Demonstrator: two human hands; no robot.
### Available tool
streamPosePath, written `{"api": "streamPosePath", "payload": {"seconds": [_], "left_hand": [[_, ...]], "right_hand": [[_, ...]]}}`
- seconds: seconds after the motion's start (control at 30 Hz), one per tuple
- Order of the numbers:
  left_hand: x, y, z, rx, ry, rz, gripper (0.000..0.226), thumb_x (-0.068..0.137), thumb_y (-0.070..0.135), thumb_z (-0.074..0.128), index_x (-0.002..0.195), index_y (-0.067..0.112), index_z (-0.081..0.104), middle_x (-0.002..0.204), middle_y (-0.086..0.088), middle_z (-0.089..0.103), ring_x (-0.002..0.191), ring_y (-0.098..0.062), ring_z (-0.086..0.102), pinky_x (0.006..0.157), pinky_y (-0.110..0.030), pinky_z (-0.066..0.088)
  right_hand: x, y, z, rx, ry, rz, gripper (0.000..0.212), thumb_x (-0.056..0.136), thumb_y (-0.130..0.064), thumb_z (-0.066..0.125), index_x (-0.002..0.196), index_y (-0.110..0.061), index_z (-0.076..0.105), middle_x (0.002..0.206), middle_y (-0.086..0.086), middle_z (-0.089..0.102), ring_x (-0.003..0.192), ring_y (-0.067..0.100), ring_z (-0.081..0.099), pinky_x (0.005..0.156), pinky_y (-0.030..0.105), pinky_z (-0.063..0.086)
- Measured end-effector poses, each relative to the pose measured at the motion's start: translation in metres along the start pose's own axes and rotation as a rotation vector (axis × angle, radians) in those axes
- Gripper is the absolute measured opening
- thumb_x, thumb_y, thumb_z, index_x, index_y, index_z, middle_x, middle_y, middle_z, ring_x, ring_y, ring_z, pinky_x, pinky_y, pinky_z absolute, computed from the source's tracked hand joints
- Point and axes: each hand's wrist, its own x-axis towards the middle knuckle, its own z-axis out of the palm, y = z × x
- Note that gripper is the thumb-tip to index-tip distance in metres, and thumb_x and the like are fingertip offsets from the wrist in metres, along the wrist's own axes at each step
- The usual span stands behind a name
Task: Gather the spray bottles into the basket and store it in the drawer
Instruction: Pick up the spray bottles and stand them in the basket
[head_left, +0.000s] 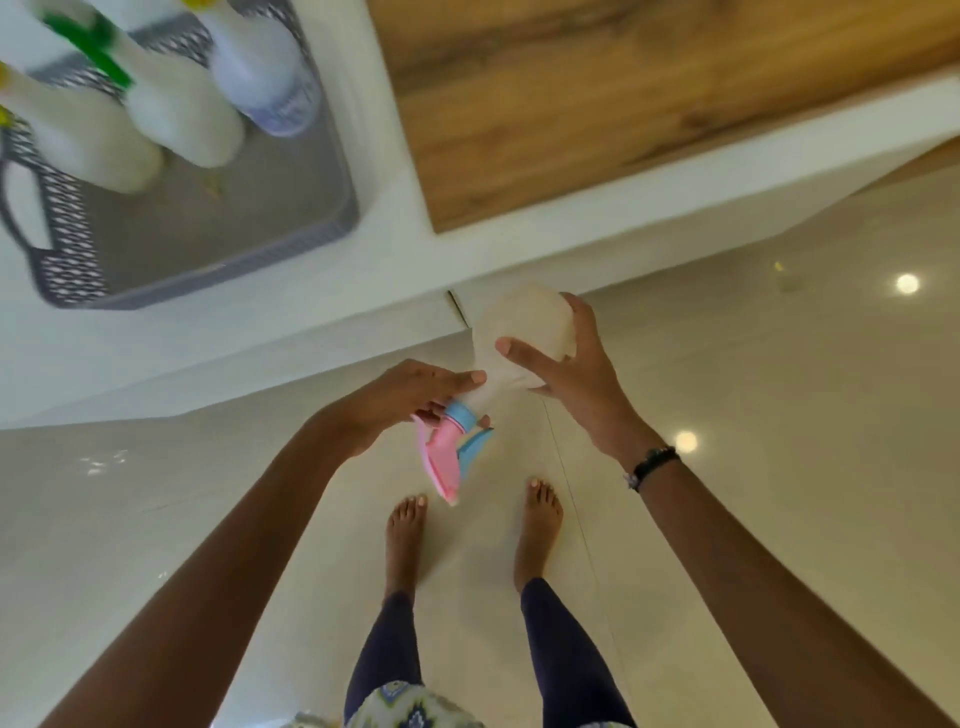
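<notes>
A translucent spray bottle (511, 345) with a pink and blue trigger head (451, 451) is held in both hands above the glossy tiled floor (753, 415), its body pointing away from the person and its trigger head hanging toward the bare feet (408, 540). The left hand (400, 400) is closed around the neck just above the blue collar, the thumb laid along the bottle's shoulder. The right hand (566, 358) is cupped around the rounded body farther out, the fingers spread and pressed against its far side; a dark bracelet (652, 465) is worn at that wrist. Up and to the left of the grip, well apart from it, a grey perforated basket (67, 249) is seen on a white surface (384, 228). Three blurred white spray bottles stand in its far part: one with a green trigger (182, 114), one with a purple label (265, 78), and a third (88, 140) at the basket's left wall. Beyond the held bottle, a wood-grain panel (597, 93) is seen.
</notes>
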Motion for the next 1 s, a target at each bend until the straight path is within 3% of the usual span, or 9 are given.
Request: {"api": "streamPosePath", "payload": {"seconds": [0.17, 0.27, 0.37, 0.43, 0.53, 0.63, 0.67, 0.83, 1.0], "left_hand": [[-0.062, 0.027, -0.048, -0.196, 0.071, 0.015, 0.043, 0.072, 0.050, 0.061, 0.098, 0.015, 0.070, 0.088, 0.000, 0.075, 0.074, -0.009, 0.068, 0.069, -0.017, 0.053], [-0.084, 0.036, -0.089, -0.345, 0.145, 0.033, 0.051, 0.053, 0.052, 0.079, 0.092, 0.020, 0.072, 0.083, -0.002, 0.075, 0.076, -0.012, 0.069, 0.066, -0.018, 0.053], [-0.094, 0.044, -0.125, -0.419, 0.207, 0.069, 0.077, 0.023, 0.052, 0.087, 0.092, 0.024, 0.068, 0.073, 0.001, 0.075, 0.066, -0.007, 0.071, 0.061, -0.021, 0.055], [-0.096, 0.048, -0.146, -0.509, 0.245, 0.074, 0.068, 0.030, 0.048, 0.088, 0.089, 0.022, 0.065, 0.079, -0.003, 0.073, 0.060, -0.007, 0.071, 0.062, -0.024, 0.056], [-0.096, 0.052, -0.171, -0.537, 0.245, 0.053, 0.029, 0.072, 0.043, 0.068, 0.088, 0.020, 0.061, 0.075, -0.003, 0.071, 0.058, -0.008, 0.069, 0.065, -0.025, 0.058], [-0.092, 0.057, -0.192, -0.597, 0.227, -0.010, 0.031, 0.074, 0.039, 0.070, 0.085, 0.011, 0.061, 0.059, -0.004, 0.071, 0.086, -0.017, 0.064, 0.100, -0.034, 0.048], [-0.090, 0.058, -0.198, -0.593, 0.214, -0.023, 0.033, 0.071, 0.038, 0.072, 0.083, 0.009, 0.061, 0.060, -0.006, 0.071, 0.092, -0.019, 0.060, 0.101, -0.035, 0.045], [-0.072, 0.060, -0.226, -0.612, 0.203, -0.038, 0.044, 0.088, 0.047, 0.055, 0.071, 0.007, 0.057, 0.056, -0.004, 0.059, 0.049, -0.008, 0.053, 0.040, -0.014, 0.044], [-0.045, 0.053, -0.238, -0.638, 0.288, 0.042, 0.034, 0.092, 0.037, 0.052, 0.075, 0.009, 0.061, 0.053, 0.003, 0.062, 0.038, -0.003, 0.050, 0.040, -0.011, 0.044]], "right_hand": [[-0.008, -0.072, 0.045, 0.051, -0.148, -0.127, 0.060, 0.083, -0.027, 0.072, 0.132, -0.035, 0.038, 0.125, -0.010, 0.049, 0.118, 0.017, 0.053, 0.077, 0.031, 0.059], [0.002, -0.093, 0.080, -0.154, -0.134, -0.289, 0.063, 0.089, -0.035, 0.064, 0.142, -0.030, 0.032, 0.137, -0.006, 0.045, 0.125, 0.014, 0.049, 0.096, 0.036, 0.053], [0.010, -0.102, 0.113, -0.467, -0.073, -0.586, 0.060, 0.095, -0.029, 0.056, 0.147, -0.017, 0.029, 0.153, 0.003, 0.029, 0.139, 0.008, 0.028, 0.111, 0.021, 0.033], [0.014, -0.106, 0.139, -0.591, -0.050, -0.746, 0.065, 0.093, -0.023, 0.059, 0.148, -0.010, 0.026, 0.156, 0.008, 0.025, 0.143, 0.010, 0.021, 0.114, 0.015, 0.024], [0.022, -0.110, 0.177, -0.675, 0.014, -0.835, 0.072, 0.088, -0.029, 0.063, 0.147, -0.008, 0.028, 0.157, 0.012, 0.022, 0.145, 0.021, 0.021, 0.116, 0.027, 0.028], [0.033, -0.116, 0.206, -0.739, 0.081, -0.840, 0.073, 0.083, -0.032, 0.063, 0.146, -0.011, 0.031, 0.157, 0.013, 0.020, 0.146, 0.025, 0.019, 0.112, 0.035, 0.037], [0.038, -0.118, 0.212, -0.757, 0.105, -0.843, 0.073, 0.081, -0.030, 0.064, 0.145, -0.011, 0.033, 0.156, 0.014, 0.021, 0.145, 0.027, 0.020, 0.110, 0.038, 0.040], [0.069, -0.128, 0.236, -0.863, 0.213, -0.887, 0.070, 0.076, -0.036, 0.065, 0.136, -0.007, 0.043, 0.139, 0.021, 0.040, 0.131, 0.033, 0.039, 0.100, 0.041, 0.047], [0.100, -0.125, 0.243, -0.701, 0.210, -0.729, 0.079, 0.061, -0.034, 0.081, 0.127, -0.012, 0.044, 0.124, 0.012, 0.052, 0.113, 0.027, 0.053, 0.087, 0.041, 0.053]]}}
